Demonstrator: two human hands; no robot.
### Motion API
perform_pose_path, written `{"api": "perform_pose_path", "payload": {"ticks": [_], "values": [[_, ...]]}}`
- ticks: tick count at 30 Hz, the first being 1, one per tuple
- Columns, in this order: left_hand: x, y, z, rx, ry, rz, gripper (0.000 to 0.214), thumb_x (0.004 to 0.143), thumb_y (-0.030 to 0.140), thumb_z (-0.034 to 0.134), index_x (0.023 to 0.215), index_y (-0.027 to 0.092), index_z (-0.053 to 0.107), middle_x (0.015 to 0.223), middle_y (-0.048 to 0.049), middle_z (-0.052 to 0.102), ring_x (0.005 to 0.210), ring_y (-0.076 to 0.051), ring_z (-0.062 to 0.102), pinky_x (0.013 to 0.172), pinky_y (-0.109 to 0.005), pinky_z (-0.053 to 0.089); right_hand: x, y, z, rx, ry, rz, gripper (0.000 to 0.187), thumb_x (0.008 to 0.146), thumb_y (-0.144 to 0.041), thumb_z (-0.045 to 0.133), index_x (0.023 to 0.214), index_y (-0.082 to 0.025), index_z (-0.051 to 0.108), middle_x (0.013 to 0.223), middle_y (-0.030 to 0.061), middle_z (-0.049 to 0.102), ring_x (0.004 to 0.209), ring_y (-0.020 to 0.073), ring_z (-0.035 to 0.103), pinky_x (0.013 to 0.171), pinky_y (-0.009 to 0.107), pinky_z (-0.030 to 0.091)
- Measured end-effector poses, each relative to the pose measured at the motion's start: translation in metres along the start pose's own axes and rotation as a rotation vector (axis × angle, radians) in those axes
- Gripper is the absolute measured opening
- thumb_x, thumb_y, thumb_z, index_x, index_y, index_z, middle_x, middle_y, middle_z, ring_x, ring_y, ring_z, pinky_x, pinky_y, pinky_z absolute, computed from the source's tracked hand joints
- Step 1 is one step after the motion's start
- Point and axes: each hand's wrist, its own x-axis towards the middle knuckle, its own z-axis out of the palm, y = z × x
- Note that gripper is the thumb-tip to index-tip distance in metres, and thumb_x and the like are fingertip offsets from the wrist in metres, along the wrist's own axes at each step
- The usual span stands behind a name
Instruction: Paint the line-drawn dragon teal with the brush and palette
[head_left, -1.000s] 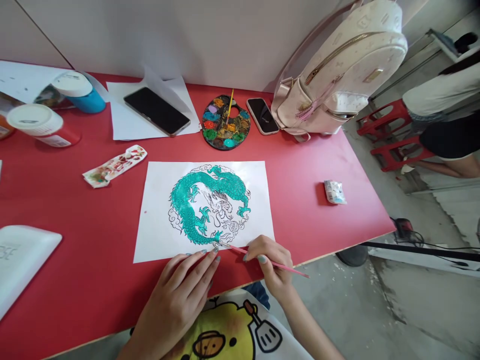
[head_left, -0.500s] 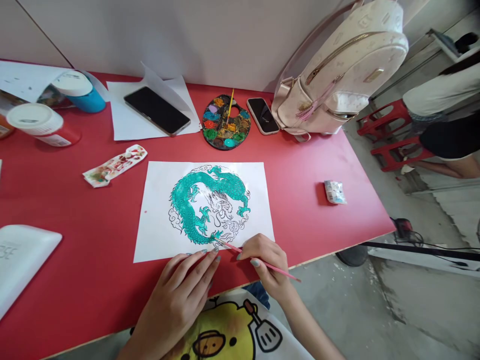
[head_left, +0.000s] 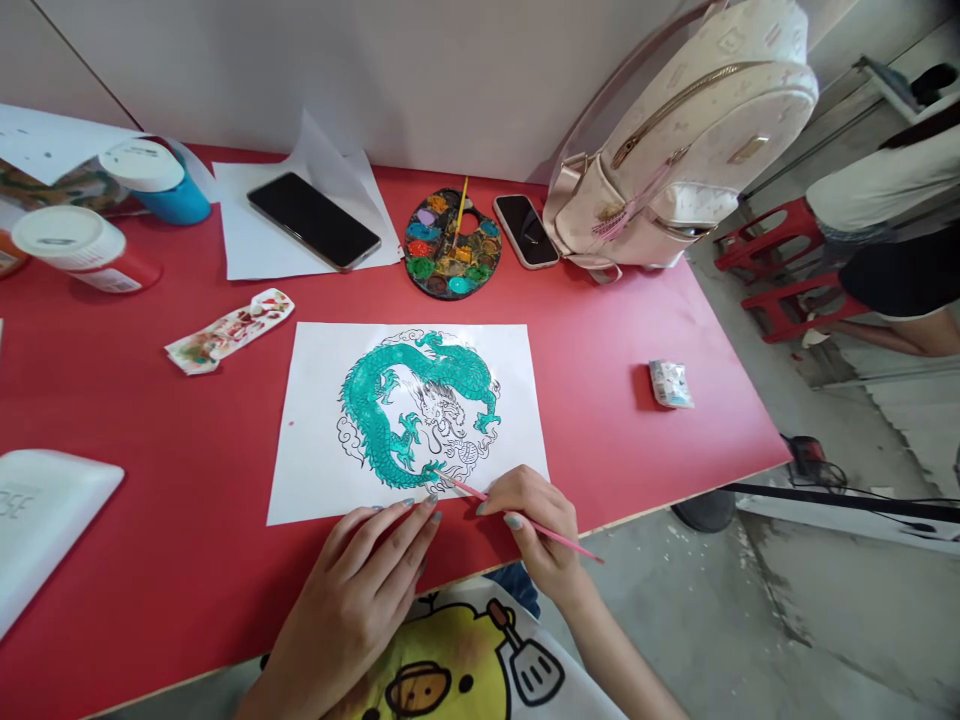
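A white sheet of paper (head_left: 307,420) with a printed dragon drawing (head_left: 375,430) lies on the red table. Most of the dragon's body is teal; its head and the clouds around it are uncoloured. My right hand (head_left: 536,525) is closed around a pink paintbrush (head_left: 570,543), whose tip touches the paper at the dragon's tail. Flat at the sheet's lower edge rests my left hand (head_left: 367,570), fingers stretched out. Beyond the sheet sits a paint palette (head_left: 442,270) with several colours and a yellow-handled brush (head_left: 462,205) lying on it.
Two phones (head_left: 315,220) lie at the back, one on white papers. A pale backpack (head_left: 675,150) stands at the back right, near a small packet (head_left: 670,384). Paint jars (head_left: 71,240), a stained tissue (head_left: 229,330) and a white case (head_left: 52,520) are leftward. People sit on red stools (head_left: 772,235).
The brush tip has shifted slightly up and right along the dragon's tail, my right hand moving with it. My left hand stays in place. The loose papers at the back left have lifted slightly.
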Motion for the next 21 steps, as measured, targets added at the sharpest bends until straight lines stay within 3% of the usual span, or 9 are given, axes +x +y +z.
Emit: {"api": "perform_pose_path", "payload": {"ticks": [21], "values": [[0.0036, 0.0009, -0.0039, -0.001, 0.006, 0.001, 0.038, 0.106, 0.017, 0.050, 0.137, 0.017, 0.071, 0.145, -0.0050, 0.073, 0.130, -0.027, 0.061, 0.120, -0.045, 0.038, 0.0016, -0.0008, 0.0002, -0.019, 0.010, 0.005, 0.036, 0.114, -0.034, 0.043, 0.100, -0.023, 0.074, 0.082, 0.0057, 0.076, 0.075, 0.0206, 0.071, 0.069, 0.034, 0.057]]}}
